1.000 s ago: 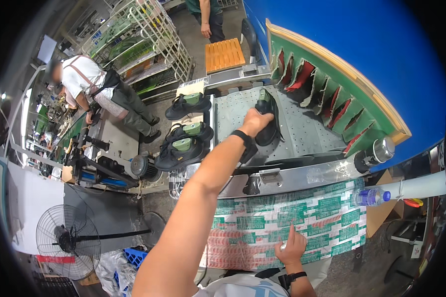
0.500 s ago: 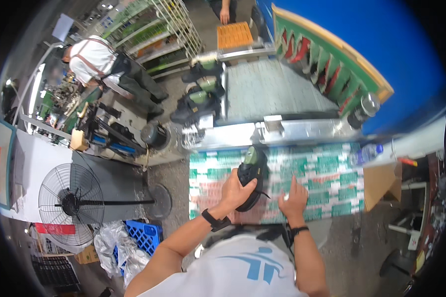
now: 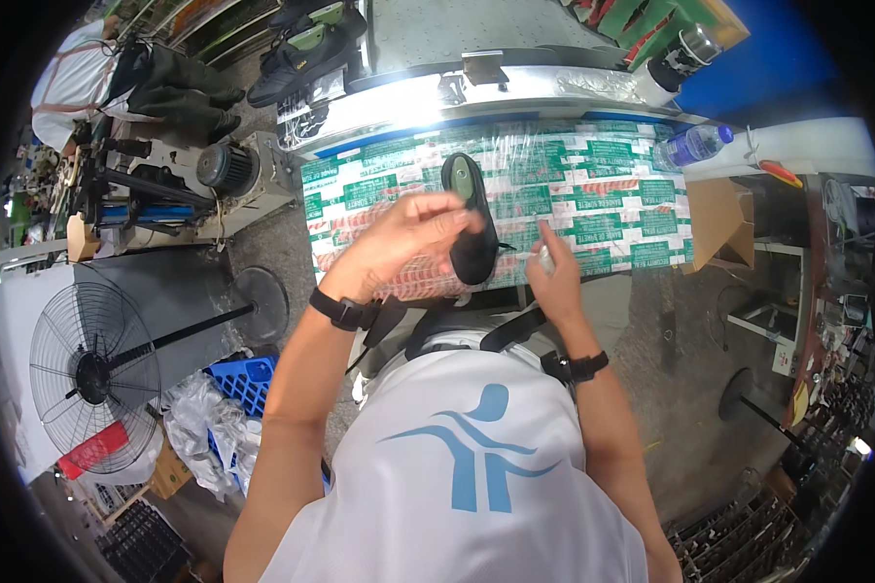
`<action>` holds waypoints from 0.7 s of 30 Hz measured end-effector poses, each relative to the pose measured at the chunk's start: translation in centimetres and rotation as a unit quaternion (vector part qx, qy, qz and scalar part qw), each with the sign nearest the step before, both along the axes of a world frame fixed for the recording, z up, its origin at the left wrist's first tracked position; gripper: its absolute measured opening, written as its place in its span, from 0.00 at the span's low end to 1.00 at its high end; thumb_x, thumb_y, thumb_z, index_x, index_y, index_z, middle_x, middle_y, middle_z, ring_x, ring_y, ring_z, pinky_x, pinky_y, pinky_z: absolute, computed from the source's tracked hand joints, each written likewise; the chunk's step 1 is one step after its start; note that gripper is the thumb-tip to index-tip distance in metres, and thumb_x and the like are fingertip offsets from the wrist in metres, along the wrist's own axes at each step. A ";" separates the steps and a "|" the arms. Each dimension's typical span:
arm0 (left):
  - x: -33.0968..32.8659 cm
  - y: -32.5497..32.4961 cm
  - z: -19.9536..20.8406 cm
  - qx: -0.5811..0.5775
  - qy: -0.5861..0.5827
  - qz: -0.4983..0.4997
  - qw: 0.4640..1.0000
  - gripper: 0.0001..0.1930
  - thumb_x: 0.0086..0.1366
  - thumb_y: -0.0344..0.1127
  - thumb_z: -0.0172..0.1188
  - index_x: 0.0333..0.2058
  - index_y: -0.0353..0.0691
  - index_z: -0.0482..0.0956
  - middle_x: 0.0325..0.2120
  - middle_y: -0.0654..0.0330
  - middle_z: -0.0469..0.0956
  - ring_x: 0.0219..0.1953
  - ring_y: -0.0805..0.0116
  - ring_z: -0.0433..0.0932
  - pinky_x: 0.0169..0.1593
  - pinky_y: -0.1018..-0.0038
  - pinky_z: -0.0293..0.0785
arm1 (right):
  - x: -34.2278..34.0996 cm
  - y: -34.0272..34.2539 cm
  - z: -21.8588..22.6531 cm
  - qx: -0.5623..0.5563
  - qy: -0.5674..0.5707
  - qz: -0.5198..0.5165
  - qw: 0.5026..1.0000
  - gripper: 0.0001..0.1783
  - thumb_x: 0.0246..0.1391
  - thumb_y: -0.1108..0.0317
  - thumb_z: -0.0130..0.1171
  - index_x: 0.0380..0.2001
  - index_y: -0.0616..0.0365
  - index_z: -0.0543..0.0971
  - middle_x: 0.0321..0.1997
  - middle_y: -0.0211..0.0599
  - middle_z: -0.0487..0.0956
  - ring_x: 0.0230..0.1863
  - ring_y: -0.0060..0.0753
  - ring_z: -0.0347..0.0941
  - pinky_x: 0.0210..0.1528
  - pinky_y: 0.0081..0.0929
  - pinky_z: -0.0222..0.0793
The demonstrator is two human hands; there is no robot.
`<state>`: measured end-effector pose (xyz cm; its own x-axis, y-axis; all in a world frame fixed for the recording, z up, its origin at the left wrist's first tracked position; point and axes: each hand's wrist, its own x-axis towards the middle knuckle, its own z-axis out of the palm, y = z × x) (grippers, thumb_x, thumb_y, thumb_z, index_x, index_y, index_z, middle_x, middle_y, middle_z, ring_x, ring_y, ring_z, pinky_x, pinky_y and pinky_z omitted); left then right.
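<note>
A black shoe (image 3: 473, 255) with a green insole lies sole down on the work table, its toe toward me. My left hand (image 3: 399, 238) is over the shoe's left side. Its fingers are blurred and overlap the upper, so a grip on the shoe cannot be made out. To the right of the shoe, apart from it, is my right hand (image 3: 557, 282). Its index finger points forward while the other fingers curl around something small and pale that I cannot make out. A short black lace end sticks out from the shoe's right side.
Green-and-white printed tape under clear film covers the table (image 3: 612, 209). At its right end are a purple-capped bottle (image 3: 695, 146) and a brown cardboard piece (image 3: 724, 223). More black shoes (image 3: 306, 58) sit beyond at the left. A fan (image 3: 95, 374) stands left; a co-worker (image 3: 97, 83) bends over machinery.
My view has tilted down, so table and hands sit higher in the picture. My left hand has shifted from its wrapped hold on the shoe. My right hand still points forward beside it.
</note>
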<state>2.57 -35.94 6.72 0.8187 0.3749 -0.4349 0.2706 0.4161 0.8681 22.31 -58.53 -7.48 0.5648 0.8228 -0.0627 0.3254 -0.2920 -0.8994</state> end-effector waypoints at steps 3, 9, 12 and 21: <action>2.0 0.0 2.8 -0.051 -0.147 0.065 0.986 0.13 0.77 0.42 0.69 0.43 0.36 0.90 0.30 0.65 0.82 0.28 0.75 0.81 0.36 0.76 0.83 | -1.9 -0.8 1.4 0.015 0.032 0.046 0.998 0.38 0.58 0.71 0.66 0.73 0.68 0.75 0.50 0.48 0.84 0.53 0.50 0.82 0.61 0.42 0.76; 0.9 -1.7 -9.6 0.350 0.144 0.096 0.921 0.13 0.73 0.42 0.74 0.36 0.39 0.85 0.30 0.63 0.83 0.32 0.72 0.84 0.36 0.68 0.79 | -3.5 1.1 4.7 0.020 -0.070 0.114 0.991 0.42 0.55 0.70 0.68 0.75 0.65 0.73 0.49 0.49 0.82 0.51 0.54 0.80 0.59 0.45 0.77; 0.3 -3.9 -12.0 0.414 0.208 0.065 0.884 0.13 0.71 0.41 0.75 0.33 0.40 0.83 0.28 0.63 0.83 0.33 0.69 0.85 0.38 0.66 0.78 | -4.1 2.6 5.1 0.041 -0.120 0.136 0.983 0.44 0.55 0.69 0.69 0.76 0.64 0.72 0.48 0.49 0.82 0.51 0.55 0.80 0.59 0.47 0.76; -6.7 3.9 -12.0 -0.126 0.019 0.190 0.973 0.08 0.75 0.37 0.72 0.42 0.43 0.82 0.33 0.63 0.86 0.37 0.67 0.88 0.46 0.67 0.85 | -5.1 5.8 3.8 0.025 -0.312 0.219 0.924 0.46 0.53 0.64 0.70 0.75 0.68 0.71 0.46 0.47 0.77 0.50 0.54 0.76 0.55 0.50 0.73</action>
